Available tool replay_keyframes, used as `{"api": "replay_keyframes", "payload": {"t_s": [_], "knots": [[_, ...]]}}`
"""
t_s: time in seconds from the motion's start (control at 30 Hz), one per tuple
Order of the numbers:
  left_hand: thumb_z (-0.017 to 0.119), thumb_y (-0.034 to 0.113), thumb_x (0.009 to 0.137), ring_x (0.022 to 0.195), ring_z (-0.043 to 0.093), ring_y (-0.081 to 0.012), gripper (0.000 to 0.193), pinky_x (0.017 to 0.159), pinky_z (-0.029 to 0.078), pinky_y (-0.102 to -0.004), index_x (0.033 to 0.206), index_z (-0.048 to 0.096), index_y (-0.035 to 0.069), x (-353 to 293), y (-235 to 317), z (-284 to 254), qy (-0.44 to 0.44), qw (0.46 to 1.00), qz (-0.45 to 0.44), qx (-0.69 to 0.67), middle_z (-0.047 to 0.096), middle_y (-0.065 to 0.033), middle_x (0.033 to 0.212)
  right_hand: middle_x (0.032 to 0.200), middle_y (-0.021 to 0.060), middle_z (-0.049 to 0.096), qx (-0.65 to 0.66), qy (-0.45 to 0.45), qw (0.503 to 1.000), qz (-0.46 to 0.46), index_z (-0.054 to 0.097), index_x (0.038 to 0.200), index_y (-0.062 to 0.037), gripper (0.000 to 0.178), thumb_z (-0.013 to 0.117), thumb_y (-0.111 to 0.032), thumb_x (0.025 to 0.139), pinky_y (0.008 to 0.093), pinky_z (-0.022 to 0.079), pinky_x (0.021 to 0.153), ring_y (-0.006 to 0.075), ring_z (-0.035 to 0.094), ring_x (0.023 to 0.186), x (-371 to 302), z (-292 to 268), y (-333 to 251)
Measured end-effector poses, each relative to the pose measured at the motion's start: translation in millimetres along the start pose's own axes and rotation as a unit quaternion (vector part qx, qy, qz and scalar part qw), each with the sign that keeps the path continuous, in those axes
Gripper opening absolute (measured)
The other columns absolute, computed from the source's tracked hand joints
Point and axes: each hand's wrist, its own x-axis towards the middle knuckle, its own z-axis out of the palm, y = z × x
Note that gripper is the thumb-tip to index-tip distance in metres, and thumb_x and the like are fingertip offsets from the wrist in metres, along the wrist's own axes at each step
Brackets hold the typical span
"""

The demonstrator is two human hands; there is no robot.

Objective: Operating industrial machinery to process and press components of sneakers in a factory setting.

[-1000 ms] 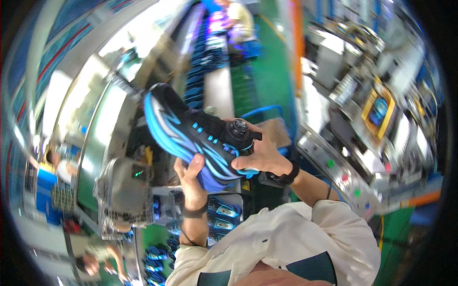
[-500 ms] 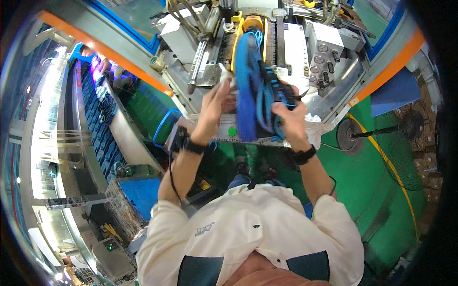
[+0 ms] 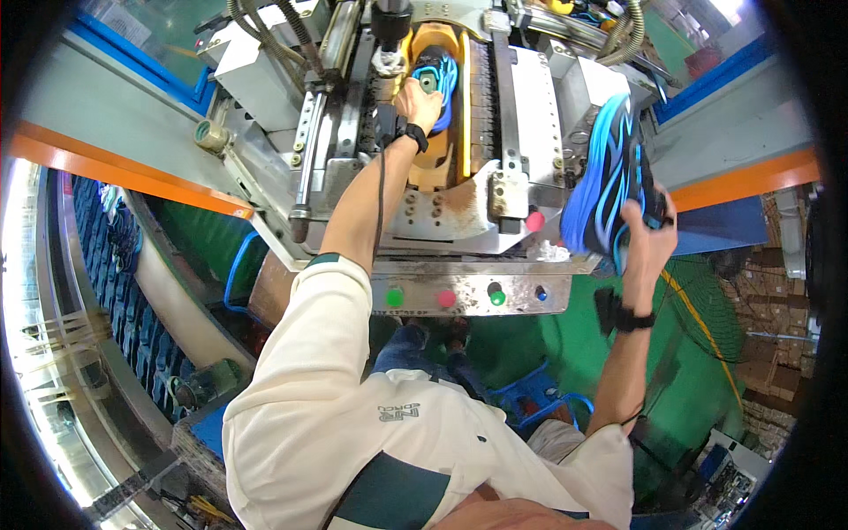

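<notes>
My right hand (image 3: 649, 228) grips a blue and black sports shoe (image 3: 608, 181) by its dark upper, holding it tilted in the air at the machine's right front. The shoe's light-blue, streaked sole side faces left. My left hand (image 3: 420, 104) reaches into the machine. Its fingers are closed on a second blue and black shoe (image 3: 447, 84), which sits in a yellow cradle (image 3: 430, 168). A grey-green round part shows in that shoe's top; my fingers hide some of its left side.
Metal blocks and rails flank the cradle, and a dark press head (image 3: 390, 25) hangs at its upper left. Coloured buttons line the front panel (image 3: 477, 296). Orange-edged frame posts (image 3: 751, 177) stand on both sides. A conveyor with dark blue pieces (image 3: 146, 291) runs at left.
My right hand has carried its shoe from before the cradle out to the right. My left hand, open beside that shoe before, has gone forward onto the shoe in the cradle.
</notes>
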Motion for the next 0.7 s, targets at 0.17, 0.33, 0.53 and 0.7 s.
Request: {"api": "replay_keyframes", "payload": {"t_s": [0.17, 0.33, 0.53, 0.7], "knots": [[0.071, 0.018, 0.081, 0.073, 0.069, -0.0237, 0.028, 0.063, 0.058, -0.0413, 0.102, 0.067, 0.000, -59, 12, -83, -0.198, 0.765, -0.329, -0.517, 0.070, -0.0109, 0.095, 0.087, 0.0116, 0.069, -0.176, -0.143, 0.973, -0.036, 0.066, 0.103, 0.0069, 0.052, 0.081, -0.030, 0.069, 0.0316, 0.052, 0.074, 0.0170, 0.063, 0.076, 113, 79, -37], [0.070, 0.016, 0.084, 0.072, 0.059, -0.0106, 0.031, 0.051, 0.045, -0.0222, 0.110, 0.066, -0.001, -159, 31, -268, -0.200, 0.826, -0.343, -0.401, 0.065, -0.0029, 0.093, 0.094, 0.0191, 0.071, -0.315, -0.318, 0.894, -0.025, 0.069, 0.099, 0.0028, 0.057, 0.080, -0.041, 0.064, 0.0388, 0.055, 0.079, 0.0287, 0.070, 0.087, 156, 237, -13], [0.066, 0.017, 0.084, 0.091, 0.055, -0.0090, 0.038, 0.076, 0.045, -0.0263, 0.115, 0.060, -0.005, -276, 12, -433, -0.060, 0.862, -0.325, -0.383, 0.062, -0.0028, 0.102, 0.100, 0.0218, 0.070, -0.379, -0.181, 0.901, -0.104, 0.057, 0.104, 0.0004, 0.049, 0.077, -0.029, 0.070, 0.0445, 0.056, 0.082, 0.0358, 0.070, 0.094, 98, 349, 60], [0.068, 0.019, 0.087, 0.096, 0.061, -0.0142, 0.034, 0.080, 0.048, -0.0277, 0.113, 0.063, -0.001, -406, -1, -476, 0.164, 0.876, -0.364, -0.270, 0.065, -0.0051, 0.104, 0.110, 0.0254, 0.065, -0.394, -0.208, 0.891, -0.085, 0.041, 0.122, 0.0001, 0.069, 0.070, -0.046, 0.079, 0.0495, 0.054, 0.088, 0.0412, 0.067, 0.102, 86, 355, 69]]}}
